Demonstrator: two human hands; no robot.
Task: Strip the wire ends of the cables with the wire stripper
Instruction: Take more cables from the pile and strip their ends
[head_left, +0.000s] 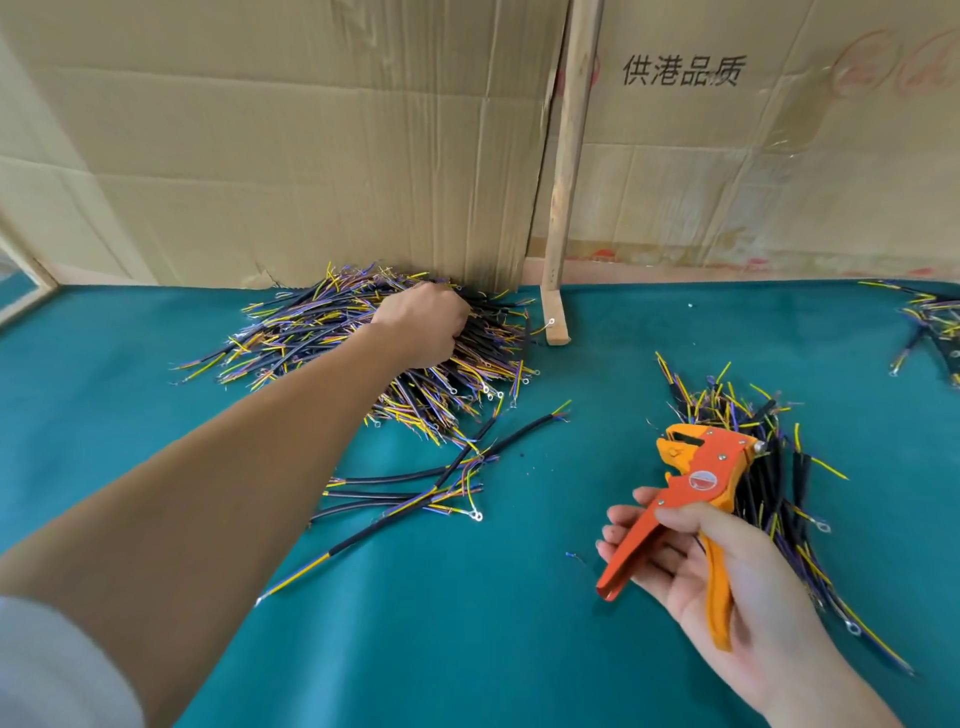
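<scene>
Left hand (423, 325) curls into the cable pile (374, 348) at eleven o'clock on the desk (467, 649) — light, limp cables, best pinched mid-sheath; right hand (717, 566) clasps the wire stripper (691, 499) — handles apart.

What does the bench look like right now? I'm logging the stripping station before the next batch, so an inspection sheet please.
Surface: teal cloth table, flecked with bits of insulation.
Job's things: orange wire stripper in the right hand, handles spread.
Clutter: wooden stick propped against the cardboard.
Grips: left hand curled into the big cable pile; right hand holds the stripper off the table.
Cables: large pile at the back; a few loose cables at centre; a second pile behind the stripper; more at the right edge.
Surroundings: cardboard wall with printed characters.
</scene>
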